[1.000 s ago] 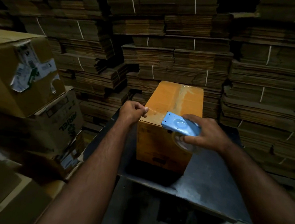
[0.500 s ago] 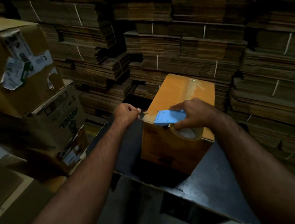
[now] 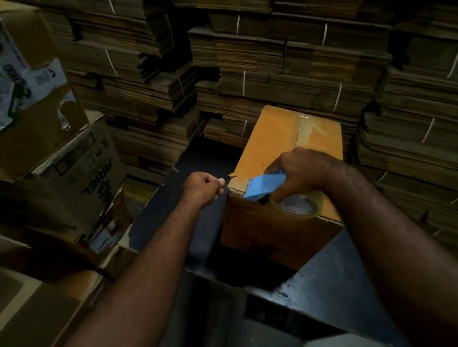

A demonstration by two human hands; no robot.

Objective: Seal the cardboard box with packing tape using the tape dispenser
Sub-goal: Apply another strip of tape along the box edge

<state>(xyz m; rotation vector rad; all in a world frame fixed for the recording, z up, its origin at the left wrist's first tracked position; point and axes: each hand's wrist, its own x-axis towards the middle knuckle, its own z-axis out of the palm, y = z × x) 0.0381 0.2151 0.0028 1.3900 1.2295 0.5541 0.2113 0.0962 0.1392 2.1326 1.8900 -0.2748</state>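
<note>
An orange-brown cardboard box (image 3: 278,232) stands on a dark table (image 3: 331,285). A strip of clear tape runs along its top seam at the far end. My right hand (image 3: 302,171) grips the blue tape dispenser (image 3: 265,185), whose tape roll (image 3: 296,206) rests on the near top edge of the box. My left hand (image 3: 203,186) hovers just left of the box's near-left top corner, its thumb and fingers pinched together, seemingly on the free end of the tape; the tape itself is too faint to make out.
Bundled flat cardboard sheets (image 3: 286,60) are stacked high behind and to the right of the table. Used boxes (image 3: 47,137) with torn labels pile up on the left, close to my left forearm. The table's near edge lies below the box.
My right hand has carried the dispenser from in front of the box onto its near top edge. My left hand has drawn slightly left, off the box corner. The camera has moved closer.
</note>
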